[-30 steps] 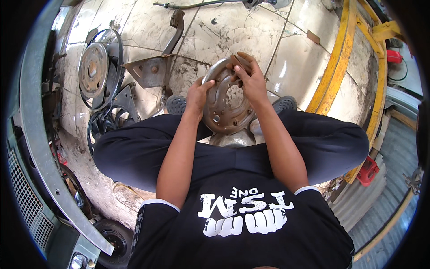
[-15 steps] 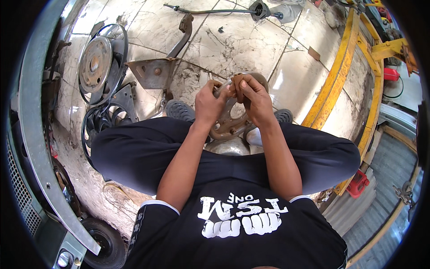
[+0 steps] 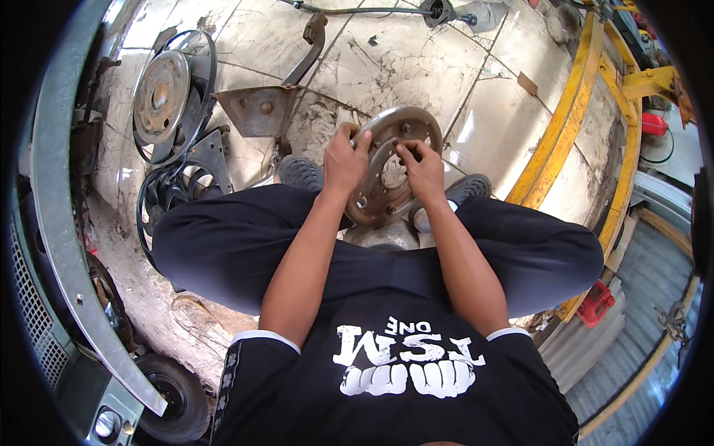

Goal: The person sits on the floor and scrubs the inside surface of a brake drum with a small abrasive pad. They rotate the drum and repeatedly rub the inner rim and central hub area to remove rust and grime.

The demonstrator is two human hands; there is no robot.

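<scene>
A round brown metal disc (image 3: 379, 206) with a raised rim, several small holes and a large centre opening stands tilted between my legs. My left hand (image 3: 346, 165) is closed on the disc's left edge, thumb on the near side. At the disc's right part, my right hand (image 3: 426, 171) has its thumb and fingers pinched together by the inner face; whatever they hold is too hidden to name. Below the disc, a rounded dull metal piece (image 3: 381, 236) shows in front of my lap.
Left on the tiled floor lie a rusty pedal bracket (image 3: 256, 111), a round metal plate (image 3: 158, 99) and black parts (image 3: 204, 163). A yellow metal frame (image 3: 554, 134) stands at right. A cable with a boot (image 3: 439, 11) lies ahead, a tire (image 3: 175, 401) at lower left.
The brown folded piece between both hands is no longer visible. My hands have moved apart, the left to the disc's edge, the right lower, and more of the disc's face shows.
</scene>
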